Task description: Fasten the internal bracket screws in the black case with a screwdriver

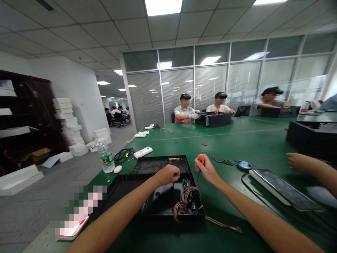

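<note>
My right hand (209, 169) is closed around the orange handle of a screwdriver (201, 159). Its thin shaft points down beside the right edge of an opened black case (123, 191). Above the middle of that case, my left hand (169, 174) has its fingers curled together; whatever they may hold is hidden. Coloured wires (184, 202) bunch up in the case's right part, and a lead with a small connector (238, 229) trails onto the green table (231, 214). Behind lies the flat black panel (155, 165) of the case, with a brass-coloured strip (173, 160) at its far edge.
A water bottle (105, 158), a white power bank (143, 152) and black cable stand left. Rightward are a blue round dish (244, 165), a tablet-like device (284, 186), another person's hand (297, 162) and a black case (310, 140). Several people work across the table.
</note>
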### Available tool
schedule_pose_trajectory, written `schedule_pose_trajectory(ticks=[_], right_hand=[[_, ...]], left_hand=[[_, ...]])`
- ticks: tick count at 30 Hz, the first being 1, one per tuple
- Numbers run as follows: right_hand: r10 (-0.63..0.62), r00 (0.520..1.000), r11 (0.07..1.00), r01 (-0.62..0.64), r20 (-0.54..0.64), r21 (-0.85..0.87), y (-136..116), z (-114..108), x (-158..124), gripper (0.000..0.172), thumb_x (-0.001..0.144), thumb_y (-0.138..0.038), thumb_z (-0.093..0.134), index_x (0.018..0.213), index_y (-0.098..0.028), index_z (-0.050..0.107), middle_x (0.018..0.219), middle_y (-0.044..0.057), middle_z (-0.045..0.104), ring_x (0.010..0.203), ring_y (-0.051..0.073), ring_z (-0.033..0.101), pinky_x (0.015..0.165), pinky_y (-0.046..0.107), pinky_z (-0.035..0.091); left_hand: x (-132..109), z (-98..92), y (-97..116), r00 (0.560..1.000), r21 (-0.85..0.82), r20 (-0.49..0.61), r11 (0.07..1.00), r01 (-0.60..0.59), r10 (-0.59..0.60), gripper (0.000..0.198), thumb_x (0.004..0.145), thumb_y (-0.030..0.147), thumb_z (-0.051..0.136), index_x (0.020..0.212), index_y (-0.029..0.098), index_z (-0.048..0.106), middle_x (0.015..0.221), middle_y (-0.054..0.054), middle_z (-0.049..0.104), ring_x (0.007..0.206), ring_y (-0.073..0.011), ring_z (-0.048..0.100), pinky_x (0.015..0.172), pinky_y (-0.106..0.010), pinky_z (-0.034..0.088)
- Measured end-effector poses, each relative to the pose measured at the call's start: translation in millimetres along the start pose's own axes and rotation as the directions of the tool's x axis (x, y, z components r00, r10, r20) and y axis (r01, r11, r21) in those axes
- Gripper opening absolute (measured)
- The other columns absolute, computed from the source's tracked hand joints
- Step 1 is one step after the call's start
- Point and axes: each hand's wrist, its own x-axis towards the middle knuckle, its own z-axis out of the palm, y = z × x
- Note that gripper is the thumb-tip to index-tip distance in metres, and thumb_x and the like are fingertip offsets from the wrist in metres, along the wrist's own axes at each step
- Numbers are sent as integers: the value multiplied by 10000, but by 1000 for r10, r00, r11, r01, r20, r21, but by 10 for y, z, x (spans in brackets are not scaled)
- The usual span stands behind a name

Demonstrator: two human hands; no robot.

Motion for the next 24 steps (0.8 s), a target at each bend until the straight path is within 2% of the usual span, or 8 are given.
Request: schedule_pose_trajectory(ticks=[4, 6, 11, 15, 19, 24], right_hand=[[22, 1000, 999, -21, 22, -32, -4, -27, -16, 228, 857, -430, 451, 867, -214, 378, 587, -67, 429, 485, 104, 423, 492, 242, 374], [31, 999, 999, -30, 31, -39, 2, -42, -19, 239, 852, -440, 455, 866, -214, 380, 581, -69, 423, 477, 104, 418, 482, 239, 370], [39, 998, 998, -37, 45, -48, -27, -55, -19, 240, 847, -443, 462, 859, -215, 385, 571, -69, 427, 471, 106, 416, 477, 239, 371], [27, 998, 998, -24, 51, -60, -47, -52, -19, 215, 855, -419, 458, 855, -216, 386, 558, -71, 416, 472, 108, 413, 475, 237, 366], [2, 999, 999, 0, 36, -54, -52, -56, -9, 207, 860, -411, 453, 852, -214, 388, 557, -70, 424, 471, 107, 422, 481, 238, 373], [-93, 990, 995, 90, -107, -34, -117, -78, 3, 179, 887, -395, 402, 897, -218, 373, 653, -33, 505, 564, 122, 481, 554, 257, 415]], left_hand=[[145, 90, 12, 997, -238, -14, 969, 67, -73, 141, 728, 106, 553, 854, 118, 616, 757, -20, 640, 671, -100, 583, 650, -174, 447], [185, 123, 1, 996, -278, -4, 957, 84, -89, 155, 725, 126, 579, 872, 110, 626, 770, -29, 648, 678, -105, 594, 656, -181, 458], [234, 177, -14, 999, -212, 53, 977, 14, -3, 108, 716, 168, 644, 806, 110, 658, 762, -44, 641, 657, -114, 596, 647, -192, 456], [255, 199, 7, 991, -131, 75, 987, -96, 106, 93, 734, 130, 632, 821, 127, 664, 790, -51, 646, 732, -133, 600, 707, -203, 449], [287, 182, 21, 979, -119, 101, 979, -164, 177, 90, 754, 112, 608, 811, 149, 668, 813, -43, 649, 790, -137, 596, 761, -207, 441], [357, 141, -3, 969, -110, 145, 976, -188, 203, 101, 727, 106, 636, 805, 160, 671, 806, -33, 654, 788, -135, 602, 756, -198, 445]])
